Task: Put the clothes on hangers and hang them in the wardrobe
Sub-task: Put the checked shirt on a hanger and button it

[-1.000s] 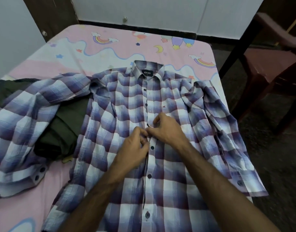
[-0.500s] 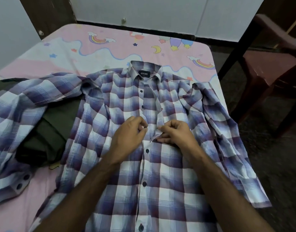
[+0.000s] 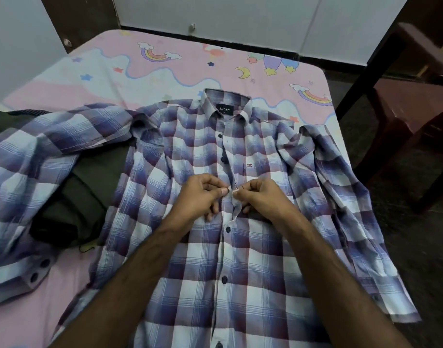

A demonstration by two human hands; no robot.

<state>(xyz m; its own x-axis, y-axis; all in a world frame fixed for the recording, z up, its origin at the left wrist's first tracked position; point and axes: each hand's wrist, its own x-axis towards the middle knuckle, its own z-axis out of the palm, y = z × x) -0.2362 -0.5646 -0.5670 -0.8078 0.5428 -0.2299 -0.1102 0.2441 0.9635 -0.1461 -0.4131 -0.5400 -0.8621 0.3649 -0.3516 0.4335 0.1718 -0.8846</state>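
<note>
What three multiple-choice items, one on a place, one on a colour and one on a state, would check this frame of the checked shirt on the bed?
1. Where does the dark olive-green garment lie?
A. on the chair
B. partly under the sleeve on the left of the picture
C. on the shirt's collar

2. What colour are the buttons down the front of the purple-and-white checked cotton shirt?
A. dark navy
B. white
C. red

3. What are the left hand and right hand doing?
A. lying flat and open
B. holding a hanger
C. pinching the shirt's front edges mid-chest

Answers: 1 B, the sleeve drapes over the green cloth on the pink cartoon-print bedsheet. 2 A, every visible button is dark. 3 C, thumbs and fingertips of both meet at the placket.
</note>
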